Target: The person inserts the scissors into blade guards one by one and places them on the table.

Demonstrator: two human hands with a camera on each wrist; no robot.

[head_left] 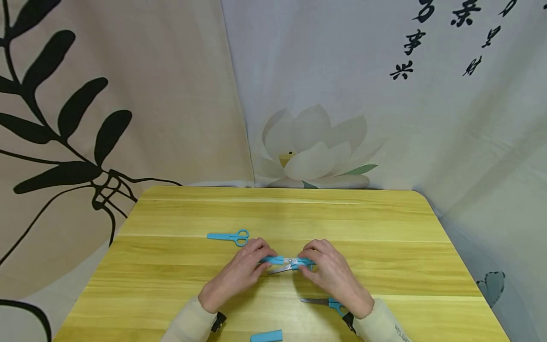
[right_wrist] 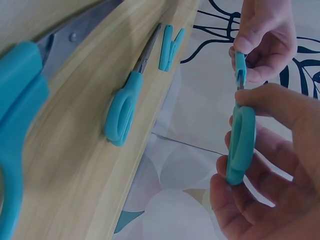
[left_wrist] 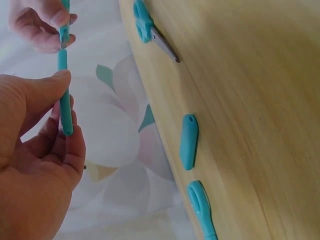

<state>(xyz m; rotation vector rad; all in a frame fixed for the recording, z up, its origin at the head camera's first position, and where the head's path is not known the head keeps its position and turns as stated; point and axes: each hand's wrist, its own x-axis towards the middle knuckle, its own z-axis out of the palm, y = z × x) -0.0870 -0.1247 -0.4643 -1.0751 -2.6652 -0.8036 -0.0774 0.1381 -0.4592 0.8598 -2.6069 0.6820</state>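
Note:
In the head view, my left hand (head_left: pixel 245 261) pinches a blue blade cover (head_left: pixel 273 260) between thumb and fingers. Its far end meets a pair of blue-handled scissors (head_left: pixel 295 262), whose handles my right hand (head_left: pixel 326 268) grips. The scissors stand partly spread: one blade lines up with the cover, the other shows bare below it. Seen from the left wrist, the cover (left_wrist: pixel 65 100) and scissors form one upright line between both hands. In the right wrist view, a handle loop (right_wrist: pixel 242 142) lies against my right fingers.
A second pair of scissors (head_left: pixel 335 303) lies uncovered beneath my right wrist. Another blue cover (head_left: pixel 267 336) is at the front edge of view. Covered scissors (head_left: pixel 228 236) rest beyond my left hand on the wooden table (head_left: pixel 171 213). Large scissors (right_wrist: pixel 20 110) fill the right wrist view's left side.

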